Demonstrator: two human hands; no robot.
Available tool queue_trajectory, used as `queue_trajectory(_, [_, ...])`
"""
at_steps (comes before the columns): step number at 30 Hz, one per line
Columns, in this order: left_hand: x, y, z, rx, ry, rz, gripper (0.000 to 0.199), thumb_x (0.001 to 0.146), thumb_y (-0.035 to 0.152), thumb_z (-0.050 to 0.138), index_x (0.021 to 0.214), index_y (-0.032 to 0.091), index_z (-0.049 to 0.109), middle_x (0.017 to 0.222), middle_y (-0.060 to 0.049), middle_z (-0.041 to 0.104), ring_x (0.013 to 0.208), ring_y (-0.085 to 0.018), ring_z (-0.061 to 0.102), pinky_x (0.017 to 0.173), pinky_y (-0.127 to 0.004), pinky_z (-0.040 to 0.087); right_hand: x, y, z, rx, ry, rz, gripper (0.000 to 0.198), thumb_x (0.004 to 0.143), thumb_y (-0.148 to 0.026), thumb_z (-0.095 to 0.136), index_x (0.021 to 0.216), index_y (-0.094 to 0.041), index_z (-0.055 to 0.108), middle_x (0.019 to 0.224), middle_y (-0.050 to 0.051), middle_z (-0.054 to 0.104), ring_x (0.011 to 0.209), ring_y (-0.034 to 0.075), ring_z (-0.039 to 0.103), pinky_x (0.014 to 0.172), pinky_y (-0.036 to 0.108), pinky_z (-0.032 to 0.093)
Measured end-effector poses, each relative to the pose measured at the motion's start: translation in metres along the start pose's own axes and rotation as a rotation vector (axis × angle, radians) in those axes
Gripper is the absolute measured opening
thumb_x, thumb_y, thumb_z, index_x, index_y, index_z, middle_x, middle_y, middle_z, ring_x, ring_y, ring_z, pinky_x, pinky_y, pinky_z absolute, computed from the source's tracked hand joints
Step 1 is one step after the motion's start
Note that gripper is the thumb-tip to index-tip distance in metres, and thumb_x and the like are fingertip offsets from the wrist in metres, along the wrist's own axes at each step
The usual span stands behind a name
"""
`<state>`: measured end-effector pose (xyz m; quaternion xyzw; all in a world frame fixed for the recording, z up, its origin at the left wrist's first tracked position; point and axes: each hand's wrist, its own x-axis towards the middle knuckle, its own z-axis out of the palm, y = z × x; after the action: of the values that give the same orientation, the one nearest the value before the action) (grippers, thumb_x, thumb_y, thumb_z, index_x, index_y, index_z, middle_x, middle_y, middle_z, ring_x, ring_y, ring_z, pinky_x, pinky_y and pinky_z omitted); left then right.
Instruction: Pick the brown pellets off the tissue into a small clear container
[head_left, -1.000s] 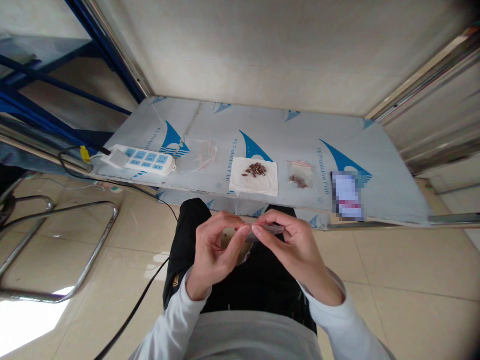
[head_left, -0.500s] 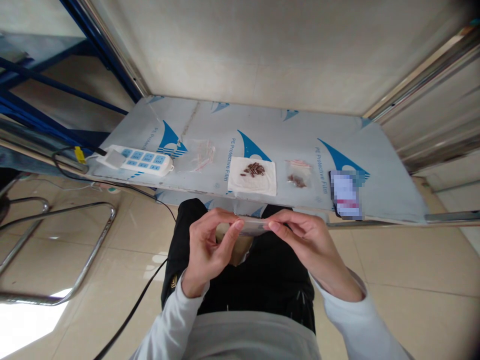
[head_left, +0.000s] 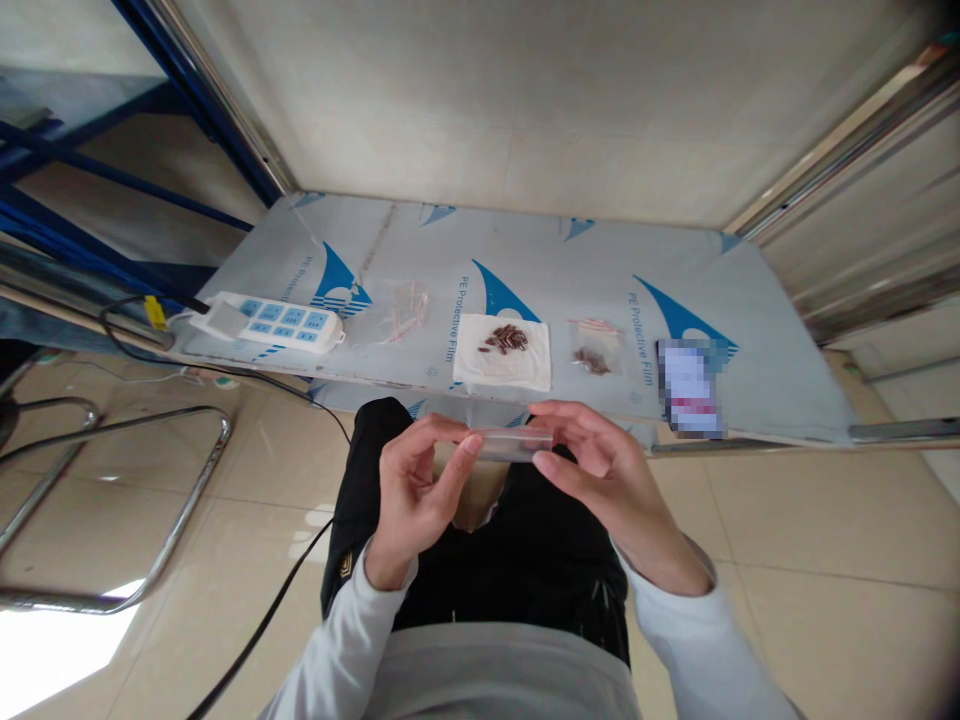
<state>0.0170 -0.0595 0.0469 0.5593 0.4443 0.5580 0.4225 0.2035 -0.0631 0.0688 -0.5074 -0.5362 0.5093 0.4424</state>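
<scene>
My left hand (head_left: 421,490) pinches the left end of a small clear plastic bag (head_left: 514,444) between thumb and forefinger, over my lap. The bag is seen nearly edge-on, and its inside cannot be made out. Around its right end, my right hand (head_left: 611,485) has thumb and fingers apart; whether a fingertip touches the bag is unclear. Beyond the hands, several small brown pieces (head_left: 508,339) lie on a white folded cloth or tissue (head_left: 501,372). To its right rests a clear zip bag (head_left: 596,346) with brown pieces in it.
The film-covered metal table (head_left: 780,370) carries a white power strip (head_left: 281,325) at left, clear plastic bags (head_left: 405,310) beside it, and a phone (head_left: 688,390) at right. A black cable (head_left: 262,625) crosses the floor near a metal chair frame (head_left: 180,515).
My right thumb and fingers have spread apart from their pinch on the bag's right end. My left hand keeps its pinch.
</scene>
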Motion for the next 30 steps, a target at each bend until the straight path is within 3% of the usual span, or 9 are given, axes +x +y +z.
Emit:
queue_trajectory(7, [-0.001, 0.002, 0.0, -0.012, -0.055, 0.063, 0.006, 0.084, 0.015, 0.068, 0.084, 0.02, 0.071, 0.078, -0.003, 0.069, 0.072, -0.015, 0.063, 0.069, -0.027, 0.049, 0.008, -0.001, 0.011, -0.002, -0.03, 0.017, 0.015, 0.079, -0.036, 0.075, 0.082, -0.021, 0.076, 0.081, 0.003, 0.075, 0.079, 0.019, 0.069, 0.075, 0.031, 0.054])
queue_trajectory(12, [-0.003, -0.001, 0.003, -0.025, -0.058, 0.035, 0.006, 0.084, 0.016, 0.068, 0.085, 0.02, 0.072, 0.078, -0.003, 0.07, 0.072, -0.015, 0.064, 0.069, -0.027, 0.049, 0.004, -0.007, -0.001, 0.043, -0.162, 0.085, 0.02, 0.087, -0.039, 0.066, 0.091, -0.023, 0.078, 0.089, 0.005, 0.078, 0.091, 0.022, 0.072, 0.085, 0.034, 0.055])
queue_trajectory(14, [-0.002, -0.005, 0.007, -0.029, -0.083, 0.017, 0.006, 0.085, 0.019, 0.067, 0.085, 0.021, 0.073, 0.078, -0.003, 0.07, 0.073, -0.015, 0.064, 0.069, -0.027, 0.05, 0.001, -0.006, -0.006, 0.034, -0.154, 0.094, 0.021, 0.089, -0.039, 0.065, 0.094, -0.023, 0.077, 0.092, 0.005, 0.078, 0.091, 0.022, 0.072, 0.086, 0.035, 0.056])
queue_trajectory(17, [0.0, -0.014, 0.01, -0.012, -0.112, -0.04, 0.014, 0.09, 0.025, 0.062, 0.088, 0.02, 0.076, 0.082, -0.004, 0.072, 0.077, -0.016, 0.064, 0.071, -0.027, 0.049, 0.009, 0.002, -0.023, -0.005, -0.001, 0.073, 0.025, 0.087, -0.042, 0.066, 0.097, -0.021, 0.076, 0.09, 0.006, 0.078, 0.077, 0.02, 0.073, 0.073, 0.032, 0.059])
queue_trajectory(21, [0.003, -0.028, 0.004, -0.026, 0.066, -0.154, 0.021, 0.092, 0.032, 0.059, 0.096, 0.02, 0.075, 0.084, -0.003, 0.071, 0.076, -0.014, 0.063, 0.074, -0.025, 0.048, 0.055, 0.031, -0.07, -0.102, 0.344, -0.021, 0.034, 0.083, -0.046, 0.068, 0.104, -0.02, 0.071, 0.091, 0.007, 0.077, 0.062, 0.016, 0.07, 0.06, 0.029, 0.058])
queue_trajectory(23, [0.004, -0.034, -0.002, -0.021, 0.117, -0.208, 0.023, 0.092, 0.036, 0.059, 0.096, 0.02, 0.074, 0.08, -0.002, 0.07, 0.074, -0.013, 0.062, 0.074, -0.024, 0.049, 0.087, 0.051, -0.098, -0.23, 0.447, -0.036, 0.039, 0.082, -0.046, 0.066, 0.108, -0.017, 0.068, 0.091, 0.009, 0.076, 0.066, 0.019, 0.071, 0.062, 0.032, 0.058])
queue_trajectory(26, [0.003, -0.042, -0.011, 0.044, 0.114, -0.251, 0.026, 0.091, 0.04, 0.059, 0.094, 0.019, 0.074, 0.081, -0.002, 0.071, 0.073, -0.014, 0.063, 0.071, -0.024, 0.049, 0.129, 0.081, -0.131, -0.518, 0.522, -0.004, 0.032, 0.084, -0.042, 0.059, 0.099, -0.015, 0.068, 0.086, 0.012, 0.076, 0.071, 0.022, 0.071, 0.068, 0.036, 0.057])
queue_trajectory(30, [0.005, -0.059, -0.024, 0.261, 0.137, -0.225, 0.028, 0.09, 0.042, 0.058, 0.095, 0.018, 0.072, 0.085, -0.004, 0.073, 0.077, -0.017, 0.067, 0.071, -0.026, 0.05, 0.155, 0.103, -0.149, -0.673, 0.593, -0.003, 0.03, 0.076, -0.031, 0.064, 0.099, -0.013, 0.067, 0.094, 0.014, 0.073, 0.081, 0.024, 0.067, 0.089, 0.044, 0.05])
